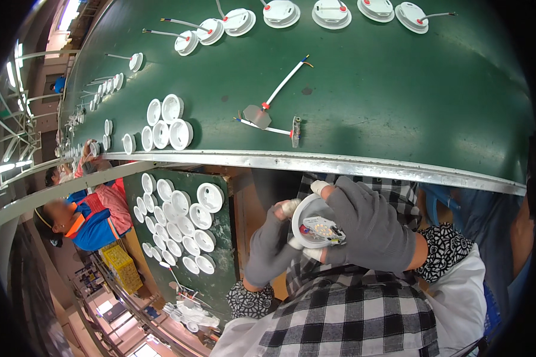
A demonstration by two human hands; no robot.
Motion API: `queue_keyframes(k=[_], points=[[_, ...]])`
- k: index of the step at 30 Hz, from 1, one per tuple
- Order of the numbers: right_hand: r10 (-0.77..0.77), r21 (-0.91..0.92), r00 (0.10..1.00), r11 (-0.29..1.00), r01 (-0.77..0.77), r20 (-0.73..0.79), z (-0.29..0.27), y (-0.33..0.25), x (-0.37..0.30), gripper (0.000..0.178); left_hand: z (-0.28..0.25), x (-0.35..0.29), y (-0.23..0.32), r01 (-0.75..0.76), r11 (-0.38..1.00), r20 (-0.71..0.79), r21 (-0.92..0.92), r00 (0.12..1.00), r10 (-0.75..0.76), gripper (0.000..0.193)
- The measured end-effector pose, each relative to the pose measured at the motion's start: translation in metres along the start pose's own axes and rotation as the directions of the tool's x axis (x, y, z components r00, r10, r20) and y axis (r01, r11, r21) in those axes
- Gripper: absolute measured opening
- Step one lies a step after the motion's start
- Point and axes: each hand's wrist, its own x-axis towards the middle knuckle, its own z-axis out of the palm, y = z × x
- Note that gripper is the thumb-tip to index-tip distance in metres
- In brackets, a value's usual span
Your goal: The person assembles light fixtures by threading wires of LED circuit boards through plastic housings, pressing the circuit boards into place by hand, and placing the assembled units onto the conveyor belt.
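In front of my checked apron, both hands hold a white round lamp housing [304,209], its hollow side toward me. Inside it sits a small circuit board [323,228] with coloured wires. My left hand [269,245], in a grey glove with wrapped fingertips, grips the housing's left rim between thumb and fingers. On the other side, my right hand [372,229], gloved alike, closes round the rim, partly covering the board. Beyond the metal edge lie a white cable with a grey plate [256,116] and another cable ending in a small terminal block [296,131].
The green work surface [387,89] has a metal edge rail [339,165] between it and me. Finished-looking white lamps [332,14] with cables line its far side. White cups [180,134] stand left of centre; more [201,216] cover a side table. A co-worker [98,217] sits at left.
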Motion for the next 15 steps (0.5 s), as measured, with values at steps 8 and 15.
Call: queue_keyframes(k=[8,15], points=[[-0.024,-0.004,1.000,1.000,0.024,0.006,-0.003,-0.004,-0.005,0.092,0.008,-0.016,-0.025,0.096,0.920,0.059,-0.379,0.995,-0.080,0.032],[-0.023,-0.050,1.000,0.998,0.023,0.014,-0.006,-0.007,-0.008,0.088,0.001,-0.010,-0.048,0.212,0.763,0.277,-0.611,0.960,-0.045,0.031]])
